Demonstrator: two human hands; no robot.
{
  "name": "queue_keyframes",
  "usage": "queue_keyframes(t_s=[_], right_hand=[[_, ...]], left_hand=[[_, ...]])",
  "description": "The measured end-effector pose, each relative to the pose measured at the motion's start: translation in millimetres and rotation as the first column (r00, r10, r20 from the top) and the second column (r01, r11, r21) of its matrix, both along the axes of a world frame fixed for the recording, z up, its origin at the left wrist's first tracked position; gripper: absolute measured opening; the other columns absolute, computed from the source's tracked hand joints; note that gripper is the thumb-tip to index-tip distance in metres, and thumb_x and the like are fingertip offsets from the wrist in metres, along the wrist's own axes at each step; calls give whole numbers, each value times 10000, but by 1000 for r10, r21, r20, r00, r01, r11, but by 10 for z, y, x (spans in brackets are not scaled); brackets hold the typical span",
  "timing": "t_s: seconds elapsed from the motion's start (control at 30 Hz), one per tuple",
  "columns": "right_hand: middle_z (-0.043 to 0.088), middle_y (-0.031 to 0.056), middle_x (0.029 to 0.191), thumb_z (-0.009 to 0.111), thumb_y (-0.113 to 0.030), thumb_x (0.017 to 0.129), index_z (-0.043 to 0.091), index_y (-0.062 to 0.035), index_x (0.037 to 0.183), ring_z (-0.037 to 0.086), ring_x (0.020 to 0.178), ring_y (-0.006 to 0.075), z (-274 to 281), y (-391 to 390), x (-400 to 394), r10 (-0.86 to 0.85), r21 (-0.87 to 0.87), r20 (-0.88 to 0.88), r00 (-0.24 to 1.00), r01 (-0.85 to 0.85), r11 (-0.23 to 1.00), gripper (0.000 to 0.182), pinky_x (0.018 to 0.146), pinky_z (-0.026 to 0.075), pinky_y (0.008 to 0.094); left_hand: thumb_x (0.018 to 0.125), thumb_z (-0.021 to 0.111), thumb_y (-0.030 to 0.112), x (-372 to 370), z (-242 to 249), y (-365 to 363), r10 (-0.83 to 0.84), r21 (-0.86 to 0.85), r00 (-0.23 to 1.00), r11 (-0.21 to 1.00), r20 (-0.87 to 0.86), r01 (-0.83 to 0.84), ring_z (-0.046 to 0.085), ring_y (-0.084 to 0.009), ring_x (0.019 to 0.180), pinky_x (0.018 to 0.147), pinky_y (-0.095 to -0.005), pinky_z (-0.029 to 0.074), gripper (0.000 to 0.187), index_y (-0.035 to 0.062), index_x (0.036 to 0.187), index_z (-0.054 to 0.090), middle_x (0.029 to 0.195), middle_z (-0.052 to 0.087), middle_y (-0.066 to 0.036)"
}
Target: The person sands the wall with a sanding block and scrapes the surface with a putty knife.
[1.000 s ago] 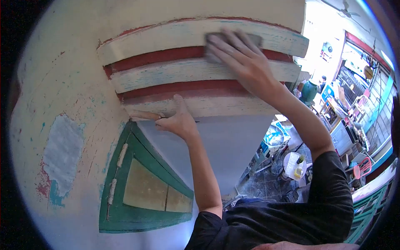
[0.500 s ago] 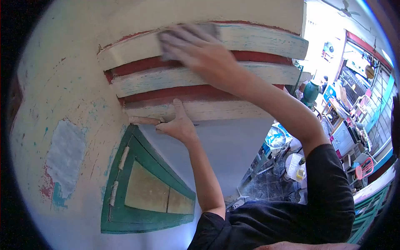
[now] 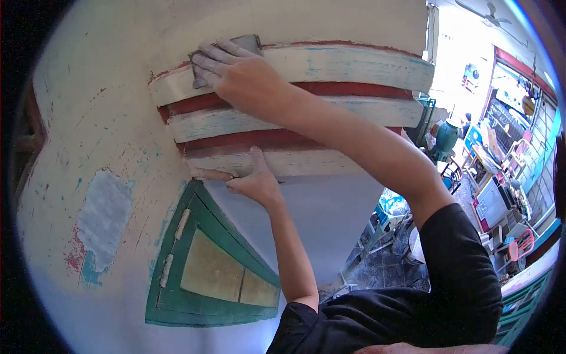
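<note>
My right hand (image 3: 233, 68) covers the middle of a grey sheet (image 3: 250, 44), so only its edges show, and I can't see that thumb. My fingers are stretched out, a bit apart, and have hold of the sheet flat against the left end of the top ledge (image 3: 354, 62). My right arm hides bits of the ledges and red strips. My left hand (image 3: 260, 184) is half curled around a round wooden stick (image 3: 211, 174), hiding its middle, thumb up on the bottom ledge (image 3: 330, 162). The ledges are long, pale and scratchy, with flaky blue streaks.
</note>
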State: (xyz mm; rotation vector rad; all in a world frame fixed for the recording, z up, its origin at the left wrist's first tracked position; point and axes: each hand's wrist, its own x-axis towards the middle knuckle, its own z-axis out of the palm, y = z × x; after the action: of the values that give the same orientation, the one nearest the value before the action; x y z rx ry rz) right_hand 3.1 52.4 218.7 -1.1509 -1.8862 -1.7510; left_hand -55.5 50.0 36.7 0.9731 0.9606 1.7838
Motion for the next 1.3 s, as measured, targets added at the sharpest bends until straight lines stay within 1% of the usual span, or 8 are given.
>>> queue_keyframes(t_s=[0.1,0.23,0.43,0.67,0.73,1.0,1.2,1.3], right_hand=[[568,140,1449,599,-146,869,621,-8,1316,476,1402,303,-241,-487,477,-10,25,47,999,8,1000,468,1222,317,467],[539,151,1481,607,-111,869,584,-10,1358,440,1438,311,-602,-1368,1060,-121,-6,-144,982,122,993,500,1225,302,503],[542,133,1483,590,-93,870,599,-10,1341,445,1434,303,-374,-1013,723,-21,68,-189,982,34,997,478,1223,301,507],[545,113,1485,590,-103,872,609,-30,1332,457,1422,316,-351,-1001,805,-52,52,-101,993,58,997,466,1225,296,512],[550,104,1481,587,-117,882,622,-50,1321,459,1416,313,-547,-1242,976,-199,65,-87,976,205,977,446,1225,291,516],[535,91,1499,615,-89,876,618,-71,1346,364,1485,297,-171,-634,502,-137,45,-39,990,139,989,471,1244,262,494],[477,43,1556,609,-88,864,598,-94,1380,344,1500,265,-359,-969,698,-146,-85,0,989,146,986,516,1250,263,507],[573,96,1451,616,-170,841,653,-47,1292,411,1455,278,-295,-593,407,-83,-21,49,995,84,996,469,1240,261,506]], left_hand=[[824,855,286,21,-70,68,39,-29,999,999,-27,-40,449,-408,1230,1107,-513,406,892,-206,1333,313,1279,373,-284],[826,852,271,19,-88,55,8,5,1000,1000,5,-8,451,-402,1232,1104,-497,417,892,-197,1356,309,1295,369,-283],[836,842,254,36,-29,38,18,18,1000,1000,7,-18,459,-414,1230,1107,-495,417,902,-184,1395,286,1298,366,-286],[835,843,295,-10,-62,49,-12,-10,1000,1000,-11,11,440,-428,1246,1114,-505,411,916,-220,1346,285,1285,367,-299],[834,843,300,13,-78,44,26,18,999,1000,-48,-25,444,-434,1240,1108,-512,418,920,-226,1340,283,1283,365,-304],[839,835,284,36,28,-74,4,-32,1000,999,18,-3,413,-439,1254,1107,-528,416,916,-240,1334,270,1263,362,-306],[843,827,258,58,-107,67,50,-3,997,999,-57,-50,417,-446,1243,1096,-535,405,865,-226,1320,292,1271,346,-304],[827,840,282,47,-39,-8,96,-32,984,994,-150,-102,424,-448,1233,1091,-534,403,859,-220,1290,319,1258,357,-302]])
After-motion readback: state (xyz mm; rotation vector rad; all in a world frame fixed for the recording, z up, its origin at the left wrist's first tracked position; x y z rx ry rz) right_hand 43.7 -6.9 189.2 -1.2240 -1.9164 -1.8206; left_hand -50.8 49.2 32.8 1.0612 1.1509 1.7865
